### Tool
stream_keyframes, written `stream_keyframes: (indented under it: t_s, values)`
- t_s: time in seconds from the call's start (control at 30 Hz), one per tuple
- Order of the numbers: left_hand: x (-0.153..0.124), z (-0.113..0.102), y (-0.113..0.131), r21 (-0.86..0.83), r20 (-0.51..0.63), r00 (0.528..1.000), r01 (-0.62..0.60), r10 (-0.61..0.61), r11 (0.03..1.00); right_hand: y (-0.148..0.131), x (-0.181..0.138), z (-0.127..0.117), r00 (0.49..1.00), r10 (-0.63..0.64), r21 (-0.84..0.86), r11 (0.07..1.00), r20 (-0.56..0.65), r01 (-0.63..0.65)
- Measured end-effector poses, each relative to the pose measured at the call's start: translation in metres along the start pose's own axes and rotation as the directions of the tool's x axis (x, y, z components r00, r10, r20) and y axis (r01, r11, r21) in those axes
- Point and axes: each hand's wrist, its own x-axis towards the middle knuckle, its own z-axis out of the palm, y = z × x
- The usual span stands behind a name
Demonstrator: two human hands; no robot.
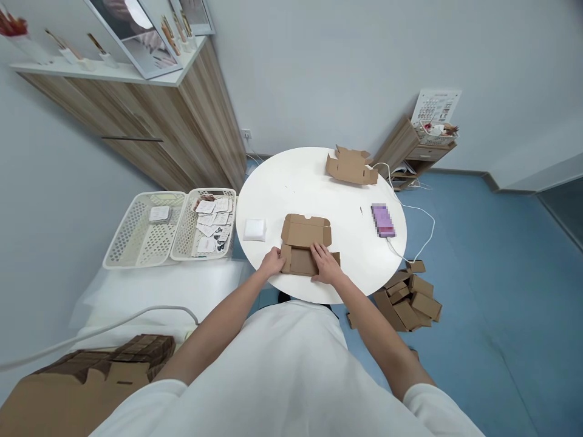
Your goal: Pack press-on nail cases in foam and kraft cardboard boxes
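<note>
A brown cardboard box [305, 232], partly folded, lies near the front edge of the white round table [273, 176]. Its lid panel with side flaps points away from me, and the shallow tray part is nearest my body. My left hand [272, 262] is closed on the left side wall of the box. Across the right side of the tray lies my right hand [325, 264], its fingers stretched forward and its thumb apart near the front edge. One right flap sticks out beyond that hand. To the left of the box is a small white packet [254, 230].
Another unfolded cardboard box [351, 165] lies at the table's back right, near a purple pixelated device [383, 220] with a white cable. Two white baskets [144, 261] stand left, one full of cards. Several folded boxes [410, 300] are heaped on the floor at right.
</note>
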Motion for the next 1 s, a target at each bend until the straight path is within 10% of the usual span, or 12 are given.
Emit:
stream_keyframes:
  t_s: [0.53, 0.73, 1.0]
  values:
    - [-0.022, 0.013, 0.011, 0.194, -0.148, 0.967, -0.177, 0.207, 0.965, -0.006, -0.002, 0.003, 1.0, 0.021, -0.042, 0.999, 0.006, -0.021]
    - [-0.024, -0.004, 0.004, 0.182, 0.073, 0.92, -0.393, 0.386, 0.901, -0.006, -0.003, 0.003, 1.0, 0.0, -0.021, 1.0, 0.001, 0.0]
    - [-0.006, -0.004, 0.008, 0.273, 0.162, 0.922, -0.385, 0.352, 0.882, 0.005, -0.021, -0.002, 0.996, 0.011, 0.099, 0.995, -0.09, -0.002]
